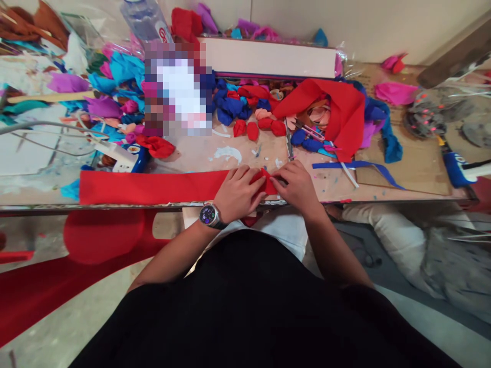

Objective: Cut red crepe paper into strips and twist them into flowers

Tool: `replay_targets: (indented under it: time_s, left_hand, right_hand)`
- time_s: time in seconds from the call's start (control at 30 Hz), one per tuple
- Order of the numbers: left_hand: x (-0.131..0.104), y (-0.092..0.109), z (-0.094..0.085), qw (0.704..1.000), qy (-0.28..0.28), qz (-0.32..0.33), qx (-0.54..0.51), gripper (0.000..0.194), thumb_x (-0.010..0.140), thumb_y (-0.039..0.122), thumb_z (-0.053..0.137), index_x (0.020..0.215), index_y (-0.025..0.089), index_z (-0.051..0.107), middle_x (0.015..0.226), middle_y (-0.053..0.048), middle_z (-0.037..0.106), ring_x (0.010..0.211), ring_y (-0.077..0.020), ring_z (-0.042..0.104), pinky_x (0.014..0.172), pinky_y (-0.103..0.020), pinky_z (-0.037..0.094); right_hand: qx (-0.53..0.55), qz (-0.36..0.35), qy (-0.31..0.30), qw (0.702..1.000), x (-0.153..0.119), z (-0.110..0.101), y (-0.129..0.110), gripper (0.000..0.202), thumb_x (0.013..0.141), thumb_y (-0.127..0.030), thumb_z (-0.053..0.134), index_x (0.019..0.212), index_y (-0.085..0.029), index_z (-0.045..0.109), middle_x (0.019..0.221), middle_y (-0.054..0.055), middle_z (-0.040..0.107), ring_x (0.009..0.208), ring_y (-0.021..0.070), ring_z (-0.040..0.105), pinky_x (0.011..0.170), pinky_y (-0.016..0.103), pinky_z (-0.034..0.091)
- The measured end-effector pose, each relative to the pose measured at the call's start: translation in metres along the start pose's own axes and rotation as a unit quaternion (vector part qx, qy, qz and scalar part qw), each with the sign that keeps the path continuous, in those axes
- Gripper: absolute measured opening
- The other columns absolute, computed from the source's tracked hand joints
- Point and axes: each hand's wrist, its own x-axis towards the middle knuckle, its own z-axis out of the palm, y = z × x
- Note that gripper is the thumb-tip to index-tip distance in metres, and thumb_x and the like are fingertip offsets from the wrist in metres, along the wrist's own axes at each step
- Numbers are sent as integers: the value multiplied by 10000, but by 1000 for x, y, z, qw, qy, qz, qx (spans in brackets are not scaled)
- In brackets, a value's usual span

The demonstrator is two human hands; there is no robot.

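Note:
A long red strip (153,187) lies flat along the table's front edge. My left hand (240,191) rests over its right part, fingers curled, with thumb and fingertips pinching the red material. Close by on the right, my right hand (297,185) grips the strip's right end between thumb and fingers. A small raised fold of red shows between the two hands. Beyond them sit small red bundles (252,131) and a larger looped red strip (347,110), with pink-handled scissors (312,132) beside the loop.
A long white box (268,57) stands behind crumpled coloured pieces. At left are a power strip (125,157) with cables and a clear bottle (143,20). Cardboard (406,166), a blue strip (356,164) and a blue-handled tool (456,168) lie right. Another person's leg (387,230) shows below.

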Motion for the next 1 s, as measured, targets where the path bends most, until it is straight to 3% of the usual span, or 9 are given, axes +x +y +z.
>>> replay_targets:
  time_s: [0.37,0.63,0.77,1.0]
  left_hand:
    - [1,0,-1,1000,6,6,6,457,1128,451,525,1380,152,761,1377,-179,701,1271,-377,620,1070,-526,537]
    - [1,0,-2,1000,2,9,4,428,1134,451,518,1324,169,779,1334,-171,714,1235,-358,643,1058,-516,532]
    - [1,1,-3,1000,3,11,4,420,1132,438,523,1320,165,781,1321,-172,719,1229,-356,641,1053,-517,529]
    - [0,0,-1,1000,11,7,-9,409,1127,427,538,1351,162,753,1324,-171,728,1232,-347,648,1061,-512,523]
  right_hand:
    - [44,24,-21,999,1,-4,-3,111,1072,-294,667,1015,-240,746,984,79,811,970,280,701,991,465,561]
    - [120,118,-9,986,2,0,-6,163,1035,-347,716,1153,-257,783,1037,75,831,1038,290,757,993,467,595]
    - [105,164,-10,981,10,3,-11,141,1003,-353,759,1079,-250,816,947,69,826,969,285,753,952,459,593]
    - [73,154,-55,984,19,2,-13,161,945,-259,791,1096,-236,840,913,55,844,976,288,740,977,458,562]
